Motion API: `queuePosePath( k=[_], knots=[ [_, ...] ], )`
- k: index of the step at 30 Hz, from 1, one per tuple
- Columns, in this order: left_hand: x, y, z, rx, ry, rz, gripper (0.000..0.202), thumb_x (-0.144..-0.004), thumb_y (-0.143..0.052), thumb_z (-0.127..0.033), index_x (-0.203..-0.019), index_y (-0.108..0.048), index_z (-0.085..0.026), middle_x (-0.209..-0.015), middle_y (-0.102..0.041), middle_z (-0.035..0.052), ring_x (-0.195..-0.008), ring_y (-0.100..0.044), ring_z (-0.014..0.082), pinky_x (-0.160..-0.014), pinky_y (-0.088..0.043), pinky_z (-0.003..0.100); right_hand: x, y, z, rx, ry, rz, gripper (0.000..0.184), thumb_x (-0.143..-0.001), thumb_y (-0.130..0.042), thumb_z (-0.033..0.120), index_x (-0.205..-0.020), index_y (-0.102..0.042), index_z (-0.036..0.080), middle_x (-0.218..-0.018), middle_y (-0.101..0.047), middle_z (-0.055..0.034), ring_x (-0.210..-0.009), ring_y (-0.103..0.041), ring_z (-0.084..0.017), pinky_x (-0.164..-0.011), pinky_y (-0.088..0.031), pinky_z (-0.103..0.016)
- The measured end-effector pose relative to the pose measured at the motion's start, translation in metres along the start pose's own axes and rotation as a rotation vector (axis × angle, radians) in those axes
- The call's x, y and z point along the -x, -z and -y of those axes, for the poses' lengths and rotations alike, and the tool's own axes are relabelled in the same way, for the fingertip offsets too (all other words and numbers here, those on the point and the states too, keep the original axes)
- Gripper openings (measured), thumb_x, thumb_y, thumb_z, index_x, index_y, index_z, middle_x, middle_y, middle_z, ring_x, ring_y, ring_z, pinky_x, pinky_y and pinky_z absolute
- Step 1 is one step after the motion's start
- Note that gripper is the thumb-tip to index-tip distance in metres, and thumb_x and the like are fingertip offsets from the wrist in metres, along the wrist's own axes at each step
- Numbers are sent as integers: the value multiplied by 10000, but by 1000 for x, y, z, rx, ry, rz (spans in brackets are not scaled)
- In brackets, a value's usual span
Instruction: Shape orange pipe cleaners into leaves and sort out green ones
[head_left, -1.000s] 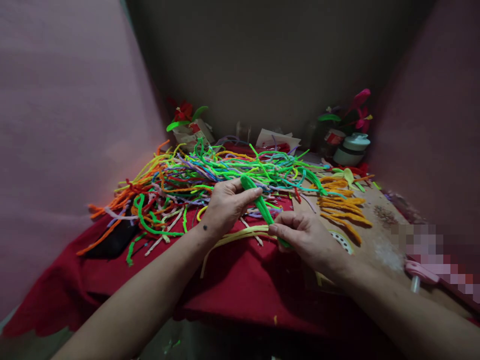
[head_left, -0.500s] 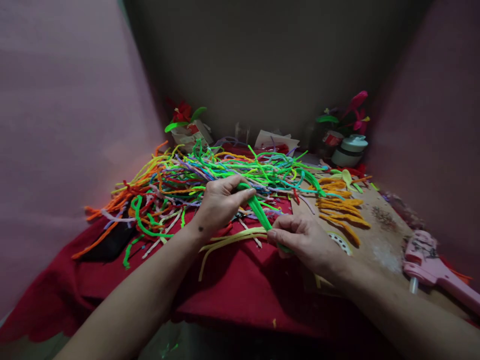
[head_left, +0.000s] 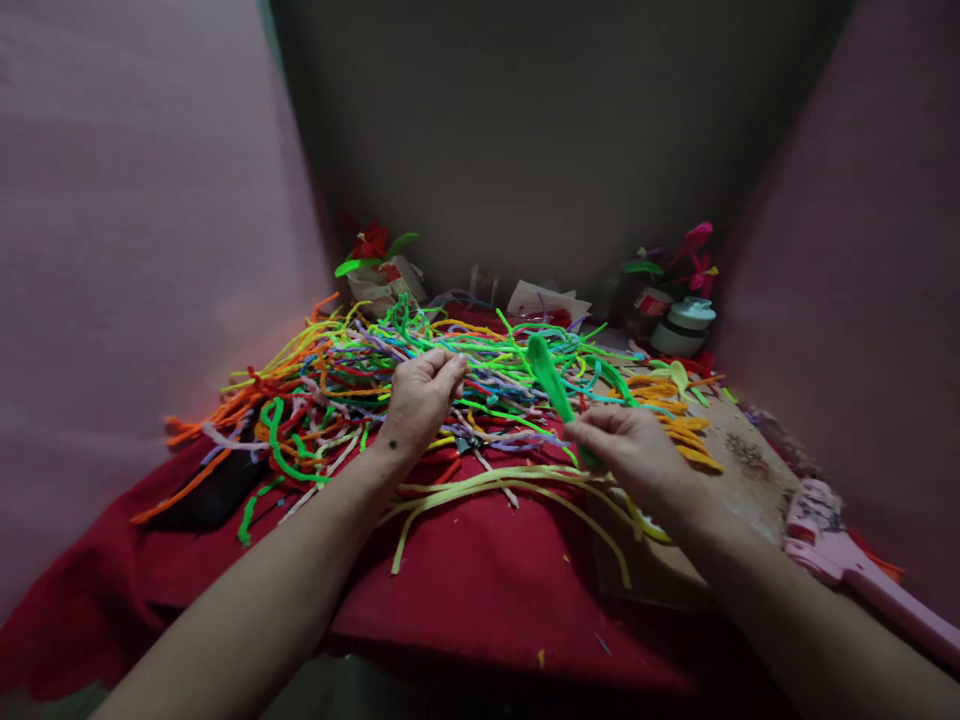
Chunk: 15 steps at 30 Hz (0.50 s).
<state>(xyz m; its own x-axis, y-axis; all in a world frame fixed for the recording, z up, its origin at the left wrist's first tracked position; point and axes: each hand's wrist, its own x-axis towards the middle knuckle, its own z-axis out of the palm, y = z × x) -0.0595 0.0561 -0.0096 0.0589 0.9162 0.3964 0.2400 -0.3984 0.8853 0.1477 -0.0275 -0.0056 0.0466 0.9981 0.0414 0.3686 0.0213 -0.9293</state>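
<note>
My right hand (head_left: pixel 626 445) pinches the lower end of a bright green pipe-cleaner leaf (head_left: pixel 551 380), which stands tilted up to the left above the pile. Apart from the leaf, my left hand (head_left: pixel 427 395) hangs with thumb and fingertips pressed together; whether anything small is between them I cannot make out. Behind both hands lies a tangled heap of coloured pipe cleaners (head_left: pixel 450 335). Several pale yellow pipe cleaners (head_left: pixel 480 485) stretch across the red cloth (head_left: pixel 480 580) below my hands. Orange pipe-cleaner pieces (head_left: pixel 686 430) rest beyond my right hand, partly hidden by it.
A pink glue gun (head_left: pixel 847 560) lies at the right on a brown board (head_left: pixel 750 440). At the back stand a lidded jar (head_left: pixel 684 325), pink flowers (head_left: pixel 699 265) and red flowers (head_left: pixel 371 240). A dark flat object (head_left: pixel 214 490) lies at the left.
My left hand has let go of the green leaf's upper end and drawn slightly left. The leaf, still in my right hand, has risen and swung to the right.
</note>
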Motion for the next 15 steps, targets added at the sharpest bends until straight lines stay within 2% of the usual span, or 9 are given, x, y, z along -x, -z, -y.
queuePosePath(
  k=[3,6,9,11,13,15],
  knots=[
    [-2,1,3,-73,-16,6,269,-767,-523,-350,-582,-527,-154,-464,-443,-53,-386,-330,45,-396,-262,183,-20,25,-6,319,50,-253,306,-747,-526,384,-566,-603,150,-470,-552,-22,-425,-455,-116,-445,-318,-240],
    [-3,1,5,-69,-16,-38,266,-766,-520,-344,-579,-523,-154,-455,-445,-58,-381,-331,44,-395,-264,180,-38,43,-14,626,27,-402,274,-773,-491,328,-673,-671,147,-582,-645,-70,-537,-570,-168,-498,-358,-250],
    [-6,3,7,-9,21,-67,247,-762,-518,-340,-604,-537,-151,-449,-455,-58,-369,-342,48,-392,-272,181,-45,49,-19,979,-59,-443,312,-806,-457,326,-861,-701,139,-775,-693,-138,-748,-632,-245,-581,-386,-284],
    [-8,5,8,12,44,-68,244,-759,-518,-343,-613,-541,-149,-448,-458,-57,-364,-348,49,-388,-274,181,-44,47,-18,1150,-110,-433,378,-834,-414,356,-962,-683,123,-840,-687,-182,-809,-631,-292,-595,-386,-319],
    [-9,6,9,11,55,-78,238,-753,-523,-337,-611,-540,-147,-453,-463,-55,-361,-348,47,-383,-268,179,-39,42,-15,1224,-97,-430,411,-855,-371,366,-991,-671,120,-858,-683,-196,-807,-633,-311,-588,-377,-339],
    [-10,7,10,23,56,-106,222,-741,-531,-322,-608,-537,-145,-462,-468,-55,-361,-347,43,-381,-264,176,-32,35,-10,1226,-21,-423,395,-863,-359,360,-956,-680,150,-868,-689,-172,-796,-636,-299,-579,-365,-332]
  ],
)
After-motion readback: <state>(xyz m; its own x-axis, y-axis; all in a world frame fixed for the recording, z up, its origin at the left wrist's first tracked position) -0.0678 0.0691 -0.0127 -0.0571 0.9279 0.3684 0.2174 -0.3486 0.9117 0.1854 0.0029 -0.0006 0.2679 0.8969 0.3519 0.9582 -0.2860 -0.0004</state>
